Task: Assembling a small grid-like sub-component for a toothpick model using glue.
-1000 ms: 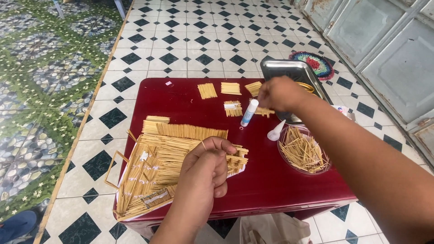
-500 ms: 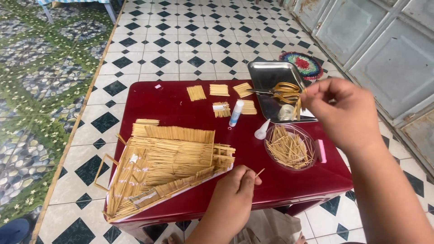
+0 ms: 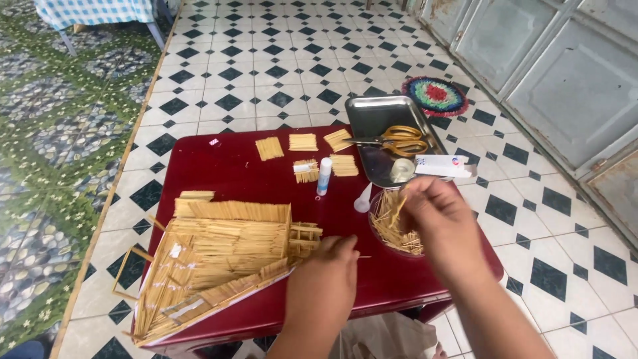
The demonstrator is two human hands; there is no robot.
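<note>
Picking sticks from the bowl (image 3: 396, 226), the right hand (image 3: 444, 223) pinched a few.
Left hand (image 3: 327, 278), loosely curled, touched the model (image 3: 219, 256); sticks looked light, brittle — best pinched mid-length.

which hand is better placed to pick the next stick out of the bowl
Right. The right hand hovers directly over the bowl of sticks, fingers at the pile. The left hand rests at the stick model house, apart from the bowl.

Bowl of sticks (image 3: 392, 226) partly behind right hand (image 3: 442, 223)
</note>
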